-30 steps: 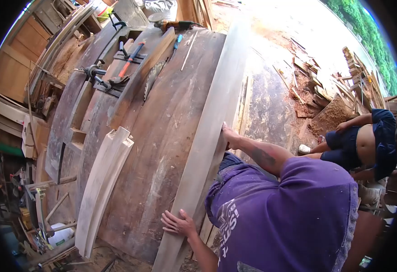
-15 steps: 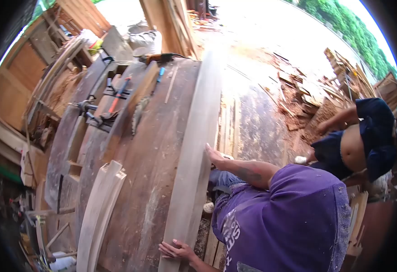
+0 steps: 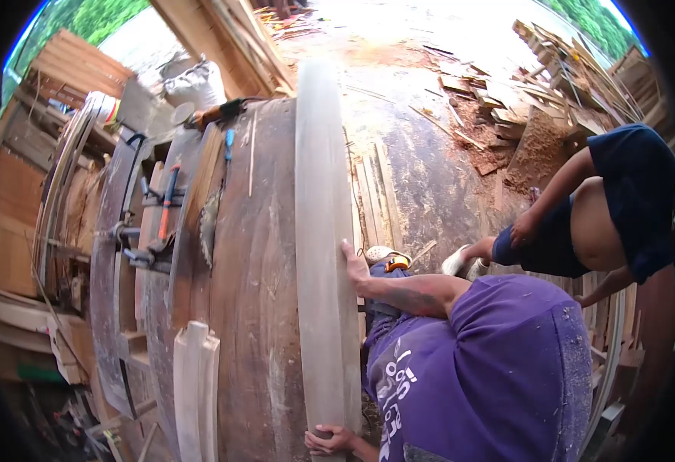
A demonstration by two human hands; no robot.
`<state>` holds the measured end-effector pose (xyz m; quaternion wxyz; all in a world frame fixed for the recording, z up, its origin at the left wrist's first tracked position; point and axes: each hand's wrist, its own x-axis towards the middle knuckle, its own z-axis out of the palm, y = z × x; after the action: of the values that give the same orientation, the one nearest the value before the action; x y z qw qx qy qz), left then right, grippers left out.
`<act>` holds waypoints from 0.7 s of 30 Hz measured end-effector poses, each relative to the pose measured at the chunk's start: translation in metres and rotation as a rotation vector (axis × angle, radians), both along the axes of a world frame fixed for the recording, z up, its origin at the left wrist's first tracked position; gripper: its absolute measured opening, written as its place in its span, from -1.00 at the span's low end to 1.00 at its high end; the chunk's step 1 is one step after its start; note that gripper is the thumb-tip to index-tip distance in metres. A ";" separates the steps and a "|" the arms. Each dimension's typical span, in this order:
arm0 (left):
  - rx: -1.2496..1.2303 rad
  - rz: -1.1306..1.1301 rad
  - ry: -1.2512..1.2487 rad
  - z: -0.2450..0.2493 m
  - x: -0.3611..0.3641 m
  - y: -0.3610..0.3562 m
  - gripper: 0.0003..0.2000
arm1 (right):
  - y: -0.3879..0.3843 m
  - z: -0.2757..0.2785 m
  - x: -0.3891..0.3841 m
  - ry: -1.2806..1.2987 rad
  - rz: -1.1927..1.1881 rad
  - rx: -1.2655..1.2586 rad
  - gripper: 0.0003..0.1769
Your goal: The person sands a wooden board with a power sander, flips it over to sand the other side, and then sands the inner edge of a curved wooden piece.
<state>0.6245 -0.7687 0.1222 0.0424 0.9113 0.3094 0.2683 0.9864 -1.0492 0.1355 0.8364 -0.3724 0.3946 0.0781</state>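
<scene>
- The plank [image 3: 320, 254] is lying lengthwise along the bench [image 3: 264, 308], under the left hand and against the right.
- The right hand [image 3: 355, 269] is pressing on the plank's near edge, partway along; its fingers are extending, open, and not closing around it.
- The left hand [image 3: 334, 440] is resting across the plank's top, nearer its lower end in view; it is staying partly open, fingers bending toward the far edge.
- A shorter wood piece [image 3: 196, 389] is lying beyond the plank, apart from both hands.
- A hammer [image 3: 169, 202] and a saw blade [image 3: 209, 227] are lying farther across.
- Another person [image 3: 599, 208] is standing nearby.
</scene>
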 end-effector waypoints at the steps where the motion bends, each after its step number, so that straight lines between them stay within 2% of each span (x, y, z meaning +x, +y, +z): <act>1: 0.023 -0.022 -0.057 -0.003 0.000 0.003 -0.65 | -0.002 -0.005 0.000 0.031 0.088 -0.194 -0.08; 2: 0.046 -0.044 -0.111 -0.004 0.006 0.005 -0.68 | -0.002 -0.018 -0.001 0.071 0.177 -0.386 -0.03; 3: 0.054 -0.039 -0.130 -0.003 0.011 0.002 -0.67 | -0.001 -0.026 -0.002 0.066 0.175 -0.453 0.07; 4: 0.052 -0.060 -0.129 -0.001 0.016 -0.003 -0.67 | -0.007 -0.034 -0.005 0.072 0.154 -0.452 0.07; 5: 0.038 -0.041 -0.145 -0.001 0.023 -0.007 -0.66 | -0.015 -0.051 -0.007 0.015 0.351 -0.456 0.11; 6: 0.037 -0.064 -0.151 0.000 0.034 -0.012 -0.66 | -0.028 -0.046 -0.003 -0.047 0.547 -0.456 0.16; 8: -0.005 -0.053 -0.150 0.001 0.061 -0.029 -0.64 | -0.064 -0.022 0.003 -0.013 0.969 -0.265 0.25; 10: -0.017 -0.090 -0.165 0.001 0.100 -0.051 -0.63 | -0.099 -0.030 0.019 0.013 1.270 -0.220 0.20; 11: -0.049 -0.117 -0.157 0.004 0.122 -0.060 -0.62 | -0.127 -0.014 0.028 -0.049 1.349 -0.265 0.32; 12: -0.081 -0.144 -0.145 0.006 0.145 -0.069 -0.61 | -0.154 -0.011 0.039 -0.005 1.415 -0.347 0.27; 14: -0.140 -0.202 -0.116 0.014 0.196 -0.092 -0.60 | -0.218 -0.026 0.055 0.038 1.291 -0.506 0.18; 15: -0.183 -0.246 -0.113 0.015 0.232 -0.108 -0.59 | -0.252 -0.060 0.064 0.080 1.140 -0.480 0.12; 17: -0.282 -0.357 -0.085 0.023 0.311 -0.152 -0.57 | -0.325 -0.057 0.067 0.143 0.725 -0.496 -0.05; 18: -0.293 -0.480 -0.039 0.025 0.357 -0.178 -0.53 | -0.359 -0.061 0.071 0.293 0.618 -0.616 -0.12; 19: -0.412 -0.528 -0.033 0.032 0.401 -0.207 -0.53 | -0.395 -0.077 0.076 0.348 0.610 -0.825 -0.18; 20: -0.432 -0.527 0.018 0.025 0.440 -0.223 -0.52 | -0.428 -0.076 0.079 0.321 0.560 -0.931 -0.26; 21: -0.463 -0.522 0.068 0.016 0.475 -0.240 -0.52 | -0.446 -0.027 0.081 0.274 0.351 -0.757 -0.37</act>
<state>1.0992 -1.0084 0.1384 0.3046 0.9344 0.1200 0.1406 1.0676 -1.4949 0.1090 0.5550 -0.7002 0.4335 0.1176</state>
